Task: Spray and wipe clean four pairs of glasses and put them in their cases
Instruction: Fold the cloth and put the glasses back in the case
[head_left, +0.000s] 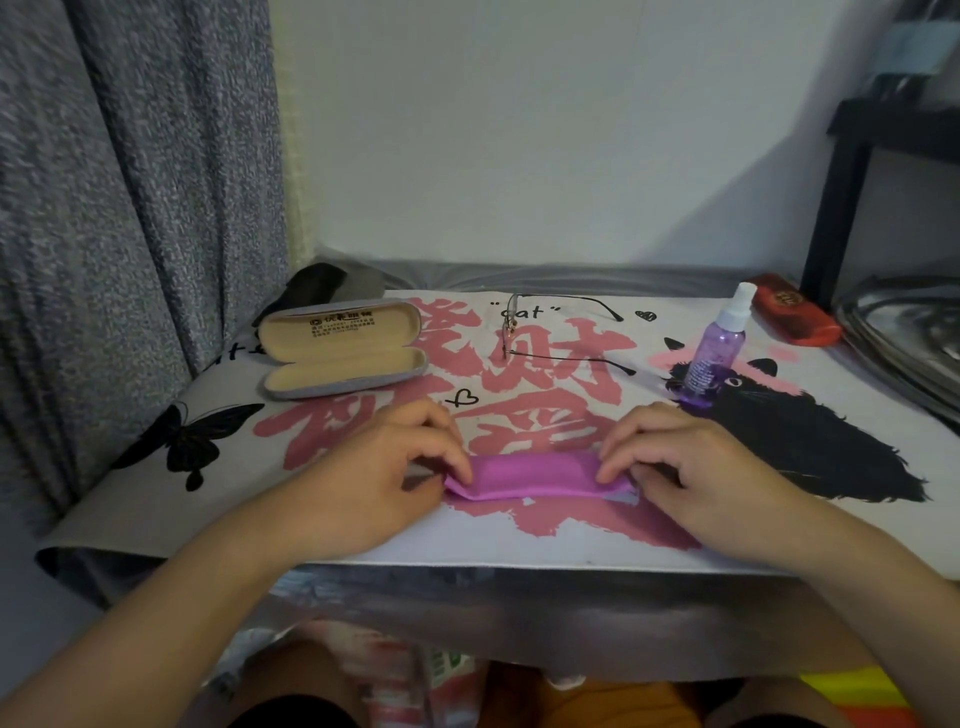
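A folded purple cleaning cloth (535, 475) lies on the printed desk mat (571, 540) near the front edge. My left hand (395, 467) pinches its left end and my right hand (696, 467) pinches its right end. Thin rimless glasses (561, 332) lie with their arms unfolded on the mat behind the cloth. An open grey case (343, 348) with beige lining sits empty at the back left. A purple spray bottle (719, 348) with a white nozzle stands upright at the right.
A shut red case (797, 309) lies at the back right corner. A dark case or pouch (322, 286) sits behind the open case. A grey curtain (130, 208) hangs at the left, a black shelf frame (841, 208) stands at the right.
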